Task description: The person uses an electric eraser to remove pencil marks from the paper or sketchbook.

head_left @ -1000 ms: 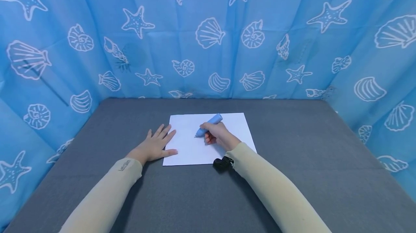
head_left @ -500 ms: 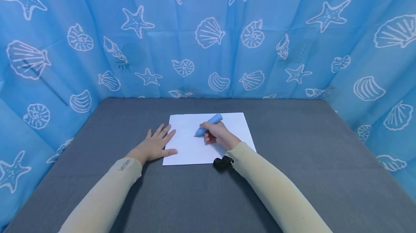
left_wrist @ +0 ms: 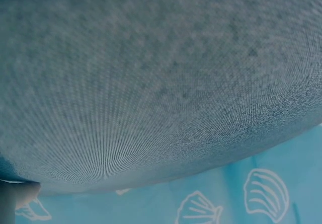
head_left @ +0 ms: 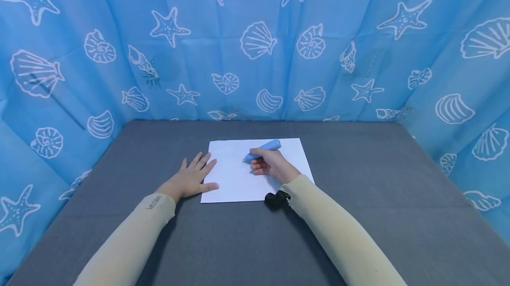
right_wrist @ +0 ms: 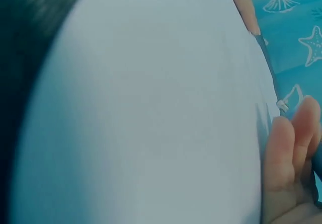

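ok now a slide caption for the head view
A blue pen angled over white paper in the grip of the right hand, the left hand spread across the paper's left edge.

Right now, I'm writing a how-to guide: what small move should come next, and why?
Probably settle the tip of the blue pen onto the white paper: the right hand holds the pen slanted over it, I see no marks there, and the left hand lies across its left edge. I can't tell whether the tip already touches.

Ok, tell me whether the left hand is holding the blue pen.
No, the right hand holds the blue pen, while the left hand lies spread at the edge of the white paper.
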`<state>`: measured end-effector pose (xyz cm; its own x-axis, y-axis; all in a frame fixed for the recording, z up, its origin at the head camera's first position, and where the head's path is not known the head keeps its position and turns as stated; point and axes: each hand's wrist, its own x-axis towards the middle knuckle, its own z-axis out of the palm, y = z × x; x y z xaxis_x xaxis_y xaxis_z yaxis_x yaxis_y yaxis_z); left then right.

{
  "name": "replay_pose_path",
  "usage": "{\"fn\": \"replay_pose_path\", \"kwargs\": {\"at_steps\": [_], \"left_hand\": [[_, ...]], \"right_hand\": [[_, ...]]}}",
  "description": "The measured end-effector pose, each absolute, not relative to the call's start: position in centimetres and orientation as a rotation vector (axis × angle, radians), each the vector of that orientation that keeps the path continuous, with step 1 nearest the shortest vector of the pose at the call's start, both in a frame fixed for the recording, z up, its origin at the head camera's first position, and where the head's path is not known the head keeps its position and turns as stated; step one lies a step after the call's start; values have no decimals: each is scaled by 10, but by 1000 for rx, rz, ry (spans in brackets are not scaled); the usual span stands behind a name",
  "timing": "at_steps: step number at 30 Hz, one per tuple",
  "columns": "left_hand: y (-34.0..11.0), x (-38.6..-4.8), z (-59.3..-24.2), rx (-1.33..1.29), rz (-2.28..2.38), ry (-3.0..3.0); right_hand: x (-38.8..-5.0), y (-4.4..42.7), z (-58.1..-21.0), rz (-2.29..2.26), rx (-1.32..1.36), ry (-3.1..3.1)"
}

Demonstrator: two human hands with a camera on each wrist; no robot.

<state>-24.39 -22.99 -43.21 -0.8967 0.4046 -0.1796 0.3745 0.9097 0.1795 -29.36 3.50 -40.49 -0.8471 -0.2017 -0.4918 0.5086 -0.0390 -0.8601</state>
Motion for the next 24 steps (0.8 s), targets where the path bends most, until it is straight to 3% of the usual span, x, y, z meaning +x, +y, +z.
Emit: {"fn": "replay_pose_path", "kwargs": {"at_steps": [24], "left_hand": [[-231, -246, -434, 582, 213, 2851]], "right_hand": [[-284, 18, -412, -1960, 381, 1947]]}}
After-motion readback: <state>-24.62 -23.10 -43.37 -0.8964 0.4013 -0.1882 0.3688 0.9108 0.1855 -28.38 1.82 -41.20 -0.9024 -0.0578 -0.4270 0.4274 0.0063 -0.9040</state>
